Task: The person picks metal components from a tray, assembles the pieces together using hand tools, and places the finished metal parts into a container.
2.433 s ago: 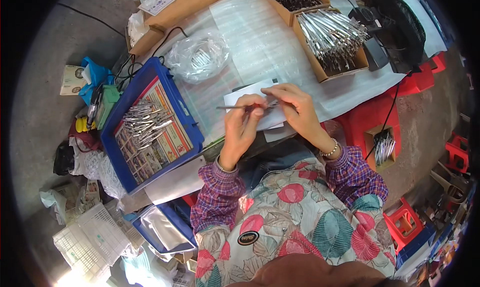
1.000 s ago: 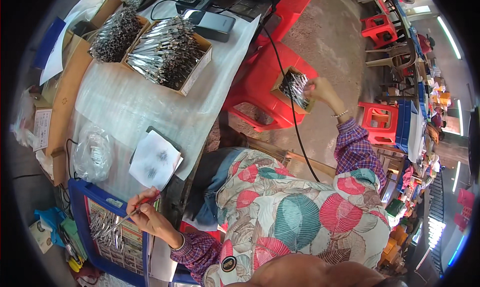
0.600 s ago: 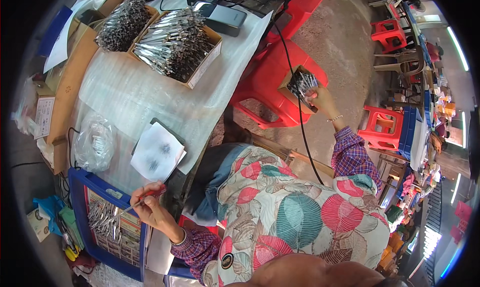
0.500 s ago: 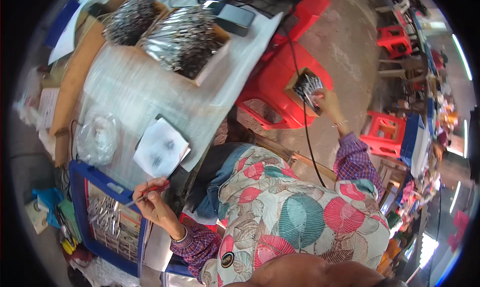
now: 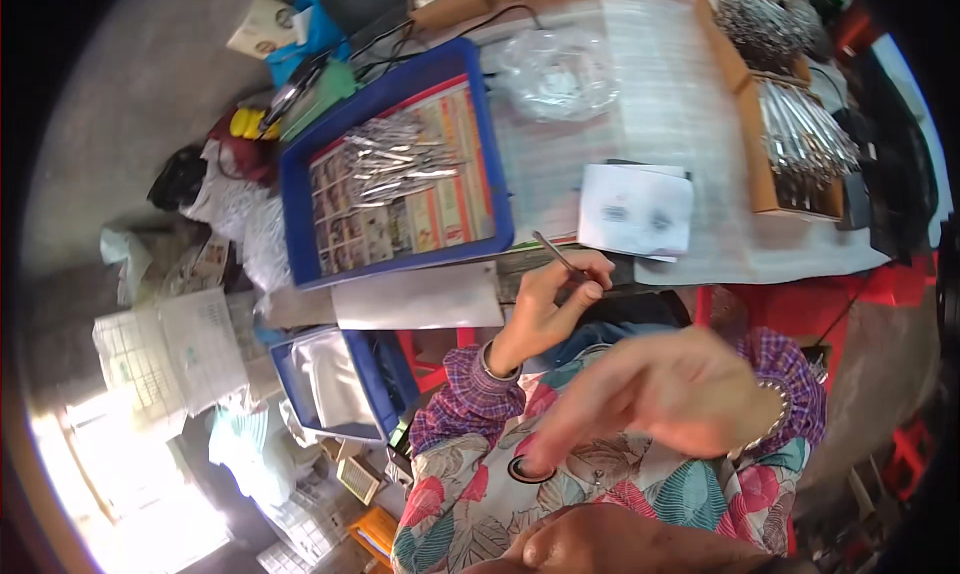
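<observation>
My left hand (image 5: pixel 550 309) is closed on a slender metal piece (image 5: pixel 558 256). The piece points up and left, toward the near edge of the table. Close in front of my chest is my right hand (image 5: pixel 680 394), smeared by motion, so its grip cannot be made out. Its fingertips come near a round dark badge (image 5: pixel 528 469) on the patterned apron. Just beyond my left hand lies a stack of white paper (image 5: pixel 635 212) with dark smudges. To the left, a blue tray (image 5: pixel 503 189) lined with printed paper holds a heap of slender silvery metal pieces (image 5: pixel 395 159).
Cardboard boxes (image 5: pixel 755 164) full of slender metal pieces stand at the table's right. A clear plastic bag (image 5: pixel 560 74) lies behind the paper. A smaller blue bin (image 5: pixel 375 384) sits below the table at left. A red stool (image 5: pixel 765 309) shows at the right.
The view has swung left. My right hand has left the small box of metal pieces on the red stool and come to my chest. My left hand still holds its slender piece.
</observation>
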Action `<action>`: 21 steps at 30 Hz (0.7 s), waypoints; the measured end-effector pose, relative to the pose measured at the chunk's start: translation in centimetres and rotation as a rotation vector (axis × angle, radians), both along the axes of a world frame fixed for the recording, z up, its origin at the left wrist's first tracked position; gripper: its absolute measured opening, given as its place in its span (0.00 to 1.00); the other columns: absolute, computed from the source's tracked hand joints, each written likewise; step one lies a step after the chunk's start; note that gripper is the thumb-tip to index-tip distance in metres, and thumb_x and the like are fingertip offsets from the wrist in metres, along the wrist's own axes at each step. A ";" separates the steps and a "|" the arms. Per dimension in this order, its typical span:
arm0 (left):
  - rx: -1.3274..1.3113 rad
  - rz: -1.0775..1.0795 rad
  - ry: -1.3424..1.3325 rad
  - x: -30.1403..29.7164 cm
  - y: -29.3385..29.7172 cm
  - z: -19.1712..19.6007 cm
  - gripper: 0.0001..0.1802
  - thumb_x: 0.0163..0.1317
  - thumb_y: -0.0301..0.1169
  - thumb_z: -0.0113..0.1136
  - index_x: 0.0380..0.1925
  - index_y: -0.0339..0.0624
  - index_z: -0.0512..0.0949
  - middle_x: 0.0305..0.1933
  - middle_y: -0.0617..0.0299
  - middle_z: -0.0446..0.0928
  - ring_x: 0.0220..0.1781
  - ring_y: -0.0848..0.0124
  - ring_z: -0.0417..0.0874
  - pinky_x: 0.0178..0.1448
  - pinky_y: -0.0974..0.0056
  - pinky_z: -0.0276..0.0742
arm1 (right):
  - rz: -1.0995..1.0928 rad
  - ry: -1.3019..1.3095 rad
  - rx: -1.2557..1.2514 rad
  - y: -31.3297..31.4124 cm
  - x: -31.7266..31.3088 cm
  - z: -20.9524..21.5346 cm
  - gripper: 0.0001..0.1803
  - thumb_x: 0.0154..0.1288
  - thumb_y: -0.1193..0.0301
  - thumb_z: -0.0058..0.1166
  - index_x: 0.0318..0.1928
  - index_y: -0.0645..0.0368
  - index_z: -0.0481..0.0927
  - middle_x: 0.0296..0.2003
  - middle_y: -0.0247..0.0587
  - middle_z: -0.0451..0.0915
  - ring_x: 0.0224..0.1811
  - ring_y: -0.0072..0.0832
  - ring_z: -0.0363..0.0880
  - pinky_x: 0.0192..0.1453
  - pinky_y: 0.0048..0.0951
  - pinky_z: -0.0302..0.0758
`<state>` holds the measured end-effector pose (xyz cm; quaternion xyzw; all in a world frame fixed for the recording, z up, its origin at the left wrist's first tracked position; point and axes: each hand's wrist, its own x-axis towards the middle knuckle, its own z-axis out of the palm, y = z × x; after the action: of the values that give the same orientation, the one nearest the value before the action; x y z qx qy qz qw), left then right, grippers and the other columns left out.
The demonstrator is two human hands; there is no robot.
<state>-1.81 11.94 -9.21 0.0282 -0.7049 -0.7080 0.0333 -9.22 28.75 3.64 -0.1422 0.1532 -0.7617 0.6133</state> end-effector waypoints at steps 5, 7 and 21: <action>-0.026 0.035 0.002 2.1 -1.5 -0.1 0.10 0.63 0.22 0.55 0.45 0.32 0.73 0.36 0.58 0.76 0.38 0.73 0.78 0.43 0.70 0.76 | 0.343 -0.492 -0.039 -5.0 1.2 5.9 0.17 0.70 0.67 0.45 0.49 0.69 0.75 0.43 0.48 0.80 0.46 0.31 0.79 0.51 0.31 0.75; -0.006 -0.001 -0.003 1.8 -1.7 -0.2 0.10 0.64 0.22 0.54 0.45 0.32 0.73 0.36 0.57 0.76 0.39 0.73 0.78 0.44 0.70 0.75 | 0.076 -0.211 -0.267 -5.8 3.7 3.1 0.17 0.71 0.66 0.44 0.48 0.69 0.75 0.41 0.45 0.80 0.43 0.27 0.80 0.49 0.28 0.76; -0.060 0.134 -0.002 3.4 -3.5 -0.5 0.08 0.63 0.24 0.58 0.41 0.32 0.75 0.37 0.56 0.79 0.37 0.73 0.80 0.41 0.72 0.76 | 0.107 0.145 -0.633 -11.9 6.1 0.9 0.11 0.64 0.72 0.47 0.42 0.66 0.77 0.34 0.38 0.79 0.35 0.22 0.75 0.38 0.24 0.72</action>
<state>1.55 8.42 -9.67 0.0749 -0.7222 -0.6828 0.0809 -3.17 16.88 4.56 -0.3873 -0.0558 -0.7262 0.5652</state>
